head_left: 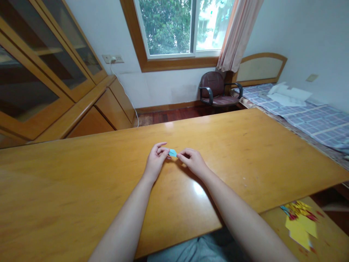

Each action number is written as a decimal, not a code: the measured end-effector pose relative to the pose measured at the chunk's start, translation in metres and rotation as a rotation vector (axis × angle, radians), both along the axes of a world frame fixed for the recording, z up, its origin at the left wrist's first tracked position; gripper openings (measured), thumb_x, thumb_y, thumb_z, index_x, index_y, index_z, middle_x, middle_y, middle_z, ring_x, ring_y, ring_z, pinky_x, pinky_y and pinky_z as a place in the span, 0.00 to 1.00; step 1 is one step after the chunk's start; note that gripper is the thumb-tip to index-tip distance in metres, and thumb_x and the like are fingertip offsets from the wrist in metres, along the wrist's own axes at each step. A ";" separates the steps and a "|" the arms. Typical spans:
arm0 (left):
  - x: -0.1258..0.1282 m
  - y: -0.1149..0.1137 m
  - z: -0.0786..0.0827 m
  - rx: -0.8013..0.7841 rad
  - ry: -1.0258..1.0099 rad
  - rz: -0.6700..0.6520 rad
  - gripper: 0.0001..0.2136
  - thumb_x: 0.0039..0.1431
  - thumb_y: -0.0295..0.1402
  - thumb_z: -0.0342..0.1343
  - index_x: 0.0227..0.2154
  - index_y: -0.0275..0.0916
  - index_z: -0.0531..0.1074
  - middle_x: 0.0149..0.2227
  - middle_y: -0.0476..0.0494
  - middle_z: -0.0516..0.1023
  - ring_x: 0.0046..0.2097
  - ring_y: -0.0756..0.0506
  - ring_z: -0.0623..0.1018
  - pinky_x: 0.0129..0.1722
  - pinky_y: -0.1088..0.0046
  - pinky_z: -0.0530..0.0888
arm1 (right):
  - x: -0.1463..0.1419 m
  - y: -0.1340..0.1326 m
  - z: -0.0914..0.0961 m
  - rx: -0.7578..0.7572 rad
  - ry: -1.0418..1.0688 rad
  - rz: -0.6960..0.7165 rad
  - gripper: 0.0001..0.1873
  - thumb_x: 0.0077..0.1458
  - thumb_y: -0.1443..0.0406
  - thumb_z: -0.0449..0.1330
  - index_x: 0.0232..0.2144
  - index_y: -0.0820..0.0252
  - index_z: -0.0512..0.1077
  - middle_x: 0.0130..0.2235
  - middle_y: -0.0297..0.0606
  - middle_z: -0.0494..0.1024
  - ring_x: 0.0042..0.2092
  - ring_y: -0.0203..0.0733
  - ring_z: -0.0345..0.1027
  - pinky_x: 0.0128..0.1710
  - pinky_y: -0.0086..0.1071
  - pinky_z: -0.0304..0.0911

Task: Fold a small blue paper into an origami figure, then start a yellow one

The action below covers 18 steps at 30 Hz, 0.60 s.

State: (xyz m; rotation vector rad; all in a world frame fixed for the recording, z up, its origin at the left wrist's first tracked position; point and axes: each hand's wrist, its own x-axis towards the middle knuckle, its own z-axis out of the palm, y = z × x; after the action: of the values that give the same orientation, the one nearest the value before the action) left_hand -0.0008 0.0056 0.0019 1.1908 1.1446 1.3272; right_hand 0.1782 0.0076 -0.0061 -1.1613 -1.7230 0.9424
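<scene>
Blue folded paper (172, 153) sits pinched between my left hand (156, 160) and right hand (192, 161), just above the wooden table (245, 145).

Light blue folded paper (172, 153), glossy honey-orange wooden table (81, 174), matching orange-brown cabinets (54, 80), dark maroon chair (216, 89) with black arms, blue-and-white checked bedcover (313, 118), pale pink curtain (240, 32), yellow sheets (301, 225) with red and blue print.
</scene>
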 end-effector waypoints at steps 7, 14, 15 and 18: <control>0.003 -0.001 -0.001 -0.024 -0.044 -0.041 0.25 0.47 0.39 0.66 0.47 0.39 0.66 0.29 0.54 0.72 0.32 0.49 0.76 0.36 0.71 0.75 | 0.000 -0.004 0.005 0.000 -0.007 0.050 0.08 0.57 0.63 0.62 0.29 0.61 0.77 0.28 0.35 0.78 0.31 0.37 0.70 0.34 0.29 0.61; 0.000 0.000 -0.002 0.013 0.014 -0.042 0.23 0.51 0.40 0.63 0.47 0.38 0.66 0.30 0.51 0.74 0.33 0.48 0.76 0.38 0.71 0.74 | -0.001 -0.006 0.008 0.017 -0.053 0.112 0.08 0.59 0.64 0.61 0.30 0.61 0.78 0.28 0.34 0.77 0.32 0.36 0.70 0.35 0.28 0.62; 0.000 0.000 -0.002 0.022 0.018 -0.039 0.22 0.51 0.39 0.63 0.47 0.38 0.66 0.30 0.51 0.74 0.33 0.48 0.76 0.38 0.71 0.74 | -0.001 -0.005 0.006 0.029 -0.051 0.099 0.09 0.60 0.64 0.60 0.30 0.61 0.77 0.28 0.34 0.77 0.32 0.37 0.70 0.35 0.29 0.61; -0.001 0.000 -0.004 0.049 0.052 -0.050 0.21 0.52 0.38 0.62 0.47 0.39 0.67 0.30 0.51 0.74 0.34 0.48 0.76 0.39 0.71 0.73 | 0.000 -0.002 0.002 0.061 -0.040 0.039 0.10 0.61 0.63 0.59 0.28 0.60 0.76 0.28 0.35 0.77 0.33 0.37 0.70 0.35 0.29 0.61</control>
State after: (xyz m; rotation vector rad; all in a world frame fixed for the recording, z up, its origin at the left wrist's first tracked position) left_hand -0.0019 0.0060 -0.0023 1.2881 1.1172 1.2997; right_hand 0.1779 0.0057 -0.0040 -1.1176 -1.7992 0.8893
